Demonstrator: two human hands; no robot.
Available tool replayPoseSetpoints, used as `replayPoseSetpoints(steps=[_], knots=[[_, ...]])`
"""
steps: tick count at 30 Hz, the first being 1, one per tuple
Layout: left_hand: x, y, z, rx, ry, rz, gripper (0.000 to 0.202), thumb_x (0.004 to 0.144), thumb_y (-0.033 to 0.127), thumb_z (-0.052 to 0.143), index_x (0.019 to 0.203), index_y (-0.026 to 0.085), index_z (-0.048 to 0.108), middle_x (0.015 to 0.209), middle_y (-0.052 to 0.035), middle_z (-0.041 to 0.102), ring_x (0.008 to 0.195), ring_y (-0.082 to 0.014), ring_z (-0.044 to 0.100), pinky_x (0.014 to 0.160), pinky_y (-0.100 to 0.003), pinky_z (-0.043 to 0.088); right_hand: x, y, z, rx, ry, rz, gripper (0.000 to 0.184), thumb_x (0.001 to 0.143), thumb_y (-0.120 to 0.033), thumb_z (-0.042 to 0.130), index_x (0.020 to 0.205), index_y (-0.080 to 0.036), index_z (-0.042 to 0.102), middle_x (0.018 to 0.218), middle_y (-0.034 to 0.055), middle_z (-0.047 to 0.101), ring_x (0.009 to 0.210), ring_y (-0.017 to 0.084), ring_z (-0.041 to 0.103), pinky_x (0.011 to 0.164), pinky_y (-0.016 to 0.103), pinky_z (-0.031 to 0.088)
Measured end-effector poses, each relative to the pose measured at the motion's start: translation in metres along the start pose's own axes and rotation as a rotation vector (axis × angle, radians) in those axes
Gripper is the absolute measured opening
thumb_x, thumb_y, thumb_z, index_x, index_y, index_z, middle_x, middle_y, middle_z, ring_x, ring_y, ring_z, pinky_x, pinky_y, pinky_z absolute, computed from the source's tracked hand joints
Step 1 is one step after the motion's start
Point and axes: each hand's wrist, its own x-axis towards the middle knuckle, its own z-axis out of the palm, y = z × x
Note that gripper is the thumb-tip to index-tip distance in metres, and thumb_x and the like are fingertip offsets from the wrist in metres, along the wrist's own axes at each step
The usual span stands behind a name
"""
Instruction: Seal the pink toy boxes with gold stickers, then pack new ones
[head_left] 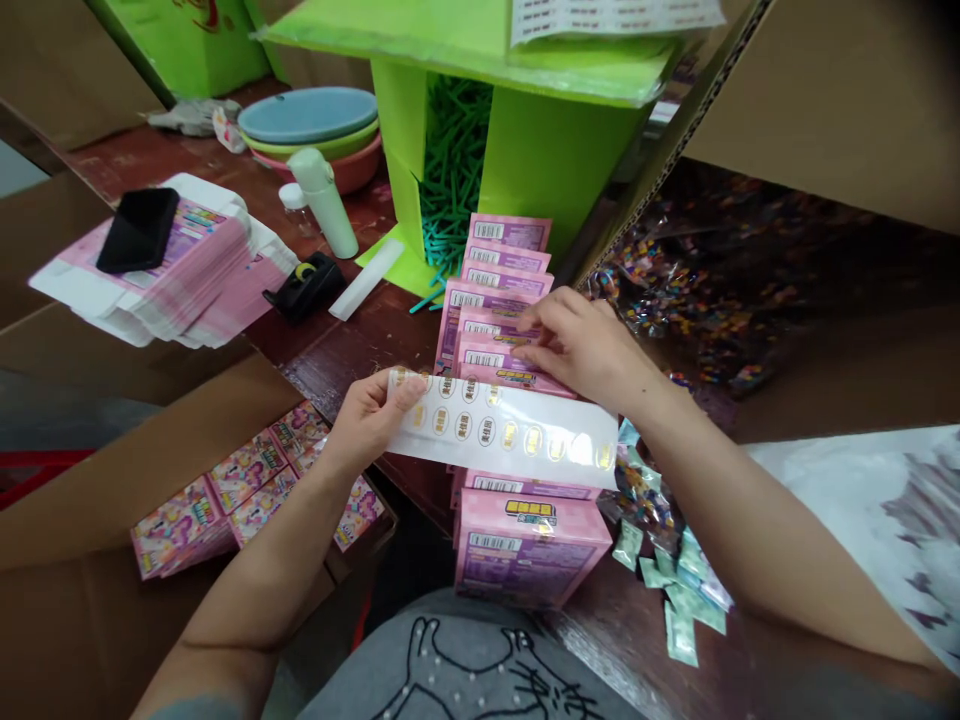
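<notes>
My left hand [379, 412] pinches the left end of a white sheet of oval gold-printed stickers [480, 430]. The sheet spans across a row of pink and purple boxes and hides part of it. My right hand [581, 340] rests over one pink box [487, 357] in the row, with its fingers bent at the top edge. Whether a sticker is between those fingertips is hidden. The nearest pink box [525, 560] stands at the front end of the row, close to my body. More such boxes [510, 232] reach back to a green carton.
The green carton [577, 150] holds green strips. On the left are flat unfolded boxes [217, 265], a black phone [139, 230], a tape dispenser [304, 285], a pale green bottle [326, 205] and stacked basins [307, 115]. Small sachets [682, 600] lie at right; packed boxes [240, 470] sit lower left.
</notes>
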Motion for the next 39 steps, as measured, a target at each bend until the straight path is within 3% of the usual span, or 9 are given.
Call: replayPoseSetpoints(steps=[4,9,14,19,22,25,29,36,39], knots=[[0.005,0.005,0.004,0.014,-0.021,0.035,0.053,0.080,0.068,0.089,0.081,0.017,0.075,0.070,-0.0041,0.075,0.058,-0.0151,0.065,0.050,-0.021,0.052,-0.005,0.000,-0.010,-0.032,-0.041,-0.018,0.022,0.108,-0.041,0.064,0.106,-0.030,0.083,0.115,0.0069,0.076,0.111,0.028,0.068,0.099,0.046,0.041],[0.014,0.009,0.016,0.051,-0.059,0.071,0.056,0.081,0.070,0.088,0.078,0.016,0.073,0.069,-0.0038,0.073,0.055,-0.0128,0.060,0.048,-0.020,0.047,-0.008,-0.020,-0.030,0.362,-0.184,-0.180,0.027,0.106,-0.046,0.066,0.099,-0.025,0.081,0.101,0.0052,0.079,0.096,0.021,0.072,0.089,0.037,0.051],[0.021,0.007,0.020,0.113,-0.005,0.076,0.063,0.078,0.076,0.086,0.075,0.015,0.071,0.066,-0.0038,0.070,0.053,-0.0121,0.056,0.045,-0.020,0.042,0.003,-0.019,-0.029,0.487,-0.012,-0.078,0.021,0.099,-0.042,0.075,0.092,-0.023,0.078,0.098,0.0052,0.078,0.089,0.020,0.071,0.085,0.036,0.054],[0.019,0.005,0.016,0.068,-0.004,0.022,0.064,0.075,0.077,0.088,0.079,0.015,0.071,0.071,-0.0062,0.074,0.058,-0.0155,0.063,0.049,-0.022,0.049,0.029,0.013,-0.003,0.287,-0.009,0.066,0.011,0.092,-0.031,0.077,0.086,-0.022,0.075,0.097,0.0054,0.077,0.090,0.024,0.072,0.086,0.038,0.053],[0.019,0.005,0.012,0.053,0.000,0.006,0.064,0.074,0.077,0.089,0.079,0.015,0.070,0.070,-0.0059,0.073,0.059,-0.0167,0.064,0.051,-0.024,0.051,0.034,0.020,0.008,0.162,0.024,0.092,0.012,0.090,-0.025,0.077,0.101,-0.022,0.075,0.106,0.0071,0.075,0.092,0.024,0.071,0.087,0.039,0.052],[0.023,0.002,0.010,0.045,0.007,0.021,0.063,0.077,0.077,0.086,0.079,0.016,0.070,0.069,-0.0044,0.071,0.058,-0.0152,0.061,0.051,-0.023,0.049,0.032,0.020,0.008,0.042,0.061,0.072,0.028,0.090,-0.027,0.079,0.117,-0.023,0.073,0.117,0.0093,0.072,0.097,0.027,0.070,0.091,0.043,0.051],[0.035,0.000,0.013,0.060,-0.002,0.068,0.065,0.083,0.080,0.077,0.077,0.017,0.066,0.066,-0.0019,0.065,0.054,-0.0118,0.053,0.048,-0.021,0.042,0.032,0.023,0.000,-0.046,-0.045,0.017,0.016,0.101,-0.035,0.068,0.106,-0.026,0.081,0.114,0.0094,0.072,0.106,0.030,0.069,0.096,0.048,0.049],[0.056,0.010,0.023,0.202,-0.059,0.183,0.059,0.092,0.073,0.068,0.078,0.016,0.066,0.070,-0.0022,0.062,0.060,-0.0128,0.050,0.051,-0.022,0.039,0.038,-0.003,-0.029,0.434,-0.253,-0.114,0.030,0.101,-0.052,0.069,0.099,-0.025,0.082,0.105,0.0066,0.078,0.099,0.023,0.071,0.091,0.041,0.056],[0.063,0.010,0.023,0.268,0.012,0.224,0.056,0.095,0.068,0.067,0.073,0.017,0.061,0.068,-0.0015,0.059,0.061,-0.0129,0.047,0.052,-0.023,0.036,0.045,-0.005,-0.030,0.488,-0.116,-0.077,0.029,0.099,-0.050,0.072,0.090,-0.023,0.078,0.097,0.0058,0.077,0.090,0.021,0.070,0.085,0.038,0.055]])
